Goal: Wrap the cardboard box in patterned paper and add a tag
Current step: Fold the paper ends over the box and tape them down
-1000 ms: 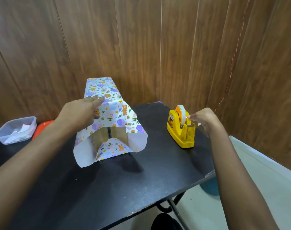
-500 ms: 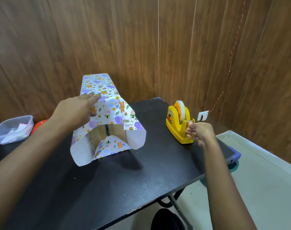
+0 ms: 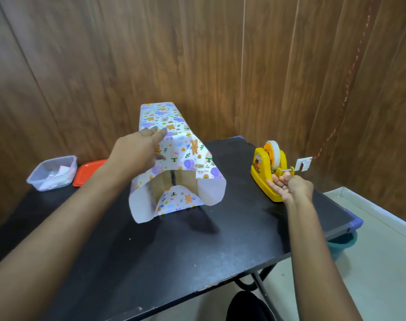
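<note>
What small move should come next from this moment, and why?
Probably tear a strip of tape off at the dispenser: the right hand seems to pinch the tape end by its cutter, while the left hand presses the paper down, its near end unsealed.

One head-worn wide-angle camera looks forward and down, close over the black table (image 3: 165, 262).

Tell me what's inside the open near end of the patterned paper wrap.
The brown cardboard box: only its end face shows, partly covered by a folded-up paper flap. The rest is hidden under the patterned wrapping paper.
</note>
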`<state>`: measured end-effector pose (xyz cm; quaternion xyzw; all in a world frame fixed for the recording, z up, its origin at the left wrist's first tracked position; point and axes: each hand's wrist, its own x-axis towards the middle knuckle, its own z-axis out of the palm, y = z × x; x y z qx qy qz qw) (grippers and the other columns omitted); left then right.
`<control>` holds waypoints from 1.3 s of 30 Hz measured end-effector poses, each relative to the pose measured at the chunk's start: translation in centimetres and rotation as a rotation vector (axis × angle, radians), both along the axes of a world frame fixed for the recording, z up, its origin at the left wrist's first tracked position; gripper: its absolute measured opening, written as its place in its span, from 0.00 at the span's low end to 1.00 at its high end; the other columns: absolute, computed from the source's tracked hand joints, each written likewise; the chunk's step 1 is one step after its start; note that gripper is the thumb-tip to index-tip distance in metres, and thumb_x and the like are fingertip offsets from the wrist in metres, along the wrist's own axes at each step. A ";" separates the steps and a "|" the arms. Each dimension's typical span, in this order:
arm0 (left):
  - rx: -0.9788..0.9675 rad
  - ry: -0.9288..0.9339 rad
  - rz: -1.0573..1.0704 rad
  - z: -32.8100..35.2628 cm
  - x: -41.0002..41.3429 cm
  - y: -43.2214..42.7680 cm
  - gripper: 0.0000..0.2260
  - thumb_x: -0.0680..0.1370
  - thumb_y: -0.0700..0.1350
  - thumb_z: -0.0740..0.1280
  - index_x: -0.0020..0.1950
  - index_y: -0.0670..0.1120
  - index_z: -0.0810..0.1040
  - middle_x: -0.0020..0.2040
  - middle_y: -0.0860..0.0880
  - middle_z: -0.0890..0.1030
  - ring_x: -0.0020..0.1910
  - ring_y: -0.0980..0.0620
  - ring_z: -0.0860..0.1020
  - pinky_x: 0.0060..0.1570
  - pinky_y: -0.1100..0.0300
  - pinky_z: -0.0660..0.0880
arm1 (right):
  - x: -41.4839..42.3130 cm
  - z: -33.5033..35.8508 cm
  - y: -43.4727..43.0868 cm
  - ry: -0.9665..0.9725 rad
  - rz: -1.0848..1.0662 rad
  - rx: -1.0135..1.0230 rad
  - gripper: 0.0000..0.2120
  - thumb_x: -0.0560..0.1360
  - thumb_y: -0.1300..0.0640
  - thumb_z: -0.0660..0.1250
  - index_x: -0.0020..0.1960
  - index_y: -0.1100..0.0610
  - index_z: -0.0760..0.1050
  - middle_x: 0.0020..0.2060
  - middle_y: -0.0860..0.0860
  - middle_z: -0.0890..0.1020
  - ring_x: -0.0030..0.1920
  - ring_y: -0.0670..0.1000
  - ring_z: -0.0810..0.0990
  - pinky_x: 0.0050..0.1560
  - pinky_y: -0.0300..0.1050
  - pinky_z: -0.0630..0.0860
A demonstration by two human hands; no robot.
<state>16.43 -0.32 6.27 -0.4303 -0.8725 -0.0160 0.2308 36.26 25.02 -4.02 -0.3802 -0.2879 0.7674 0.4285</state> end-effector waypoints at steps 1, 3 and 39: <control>0.009 0.007 -0.008 -0.1 -0.1 0.0 0.31 0.76 0.52 0.67 0.76 0.51 0.58 0.74 0.48 0.63 0.71 0.48 0.66 0.57 0.52 0.71 | -0.1 0.0 -0.1 -0.001 -0.001 0.003 0.12 0.81 0.67 0.54 0.38 0.63 0.65 0.35 0.56 0.70 0.35 0.53 0.75 0.50 0.58 0.76; 0.026 0.023 -0.025 -0.4 0.0 0.2 0.31 0.75 0.52 0.68 0.76 0.50 0.59 0.74 0.46 0.65 0.70 0.47 0.67 0.57 0.51 0.72 | 0.0 -0.3 0.0 -0.009 -0.002 0.030 0.12 0.81 0.65 0.55 0.39 0.63 0.66 0.35 0.56 0.70 0.36 0.53 0.76 0.50 0.58 0.77; 0.032 0.126 0.007 -0.9 0.9 1.1 0.33 0.73 0.56 0.69 0.73 0.44 0.64 0.61 0.39 0.74 0.57 0.39 0.74 0.47 0.49 0.70 | -3.4 3.8 -15.0 -0.019 0.603 0.800 0.12 0.78 0.68 0.60 0.54 0.53 0.74 0.27 0.52 0.72 0.22 0.47 0.71 0.29 0.40 0.77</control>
